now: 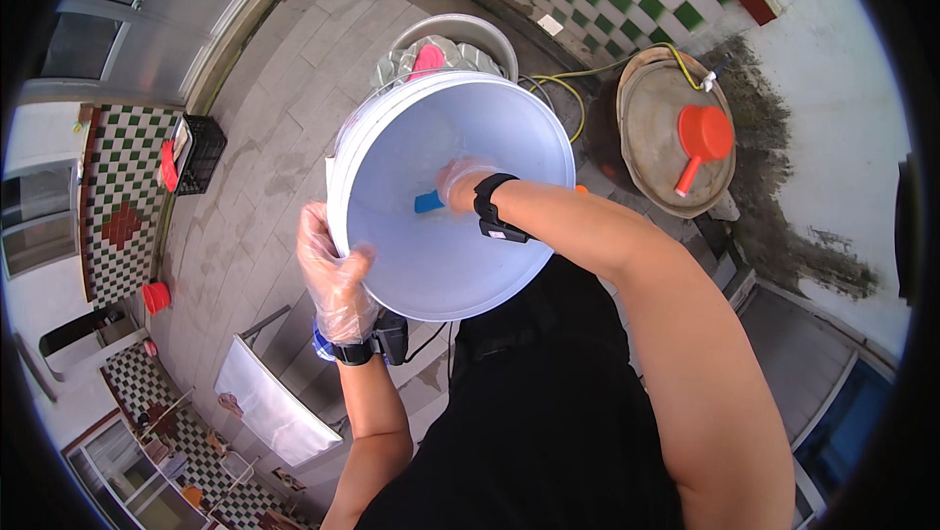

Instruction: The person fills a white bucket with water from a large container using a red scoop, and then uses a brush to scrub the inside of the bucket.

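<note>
A large white plastic bucket (470,265) is tilted with its mouth towards me. My left hand (338,273), in a clear plastic glove, grips its rim at the left, thumb inside. My right hand (464,181), also in a clear glove, reaches deep into the bucket and holds a blue object (428,201); the fingers are partly hidden, and I cannot tell what the object is. Just behind the bucket stands a grey basin (499,41) with grey-green and pink cloth (428,60) in it.
At the right a red plastic dipper (705,137) lies on the round lid (653,140) of a large vat. A yellow-green hose (580,107) runs along the ground. To the left are a black crate (203,155), a red bucket (156,298) and a white-topped table (275,401).
</note>
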`<state>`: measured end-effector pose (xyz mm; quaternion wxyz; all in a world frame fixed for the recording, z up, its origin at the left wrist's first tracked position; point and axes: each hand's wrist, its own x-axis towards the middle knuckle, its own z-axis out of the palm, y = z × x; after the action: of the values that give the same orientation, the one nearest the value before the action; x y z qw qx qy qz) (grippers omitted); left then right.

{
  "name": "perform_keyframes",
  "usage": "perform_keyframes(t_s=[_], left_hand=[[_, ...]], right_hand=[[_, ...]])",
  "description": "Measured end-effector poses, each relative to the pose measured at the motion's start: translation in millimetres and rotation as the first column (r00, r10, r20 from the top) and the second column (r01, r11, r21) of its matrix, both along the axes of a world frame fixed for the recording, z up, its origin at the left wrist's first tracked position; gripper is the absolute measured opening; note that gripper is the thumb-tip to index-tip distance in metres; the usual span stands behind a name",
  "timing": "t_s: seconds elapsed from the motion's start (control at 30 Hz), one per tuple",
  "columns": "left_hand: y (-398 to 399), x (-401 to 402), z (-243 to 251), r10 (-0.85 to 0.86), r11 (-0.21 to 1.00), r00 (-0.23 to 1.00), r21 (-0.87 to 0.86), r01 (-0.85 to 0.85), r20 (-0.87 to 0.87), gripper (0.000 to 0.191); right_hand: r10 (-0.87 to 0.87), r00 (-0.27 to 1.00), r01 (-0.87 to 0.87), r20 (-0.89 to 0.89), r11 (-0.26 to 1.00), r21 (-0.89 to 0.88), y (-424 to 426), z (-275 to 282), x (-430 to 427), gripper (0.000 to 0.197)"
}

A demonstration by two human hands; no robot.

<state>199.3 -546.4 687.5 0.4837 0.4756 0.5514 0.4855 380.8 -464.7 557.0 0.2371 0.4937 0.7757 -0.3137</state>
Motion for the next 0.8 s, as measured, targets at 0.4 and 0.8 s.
perform_keyframes(t_s=[0.4, 0.8], left_hand=[[-13.7, 1.8, 6.3, 0.005, 1.0, 0.999, 0.022, -0.004, -0.052, 0.05], [-17.0, -5.3, 6.1, 0.032, 0.999, 0.995, 0.017, -0.03, -0.092, 0.048]], right_hand=[[-0.11, 0.919, 0.335, -0.379, 0.725, 0.602, 52.5, -36.2, -5.5, 0.024], [-0.028, 0.966, 0.187, -0.258, 0.766, 0.615, 52.0, -32.3, -17.2, 0.019]])
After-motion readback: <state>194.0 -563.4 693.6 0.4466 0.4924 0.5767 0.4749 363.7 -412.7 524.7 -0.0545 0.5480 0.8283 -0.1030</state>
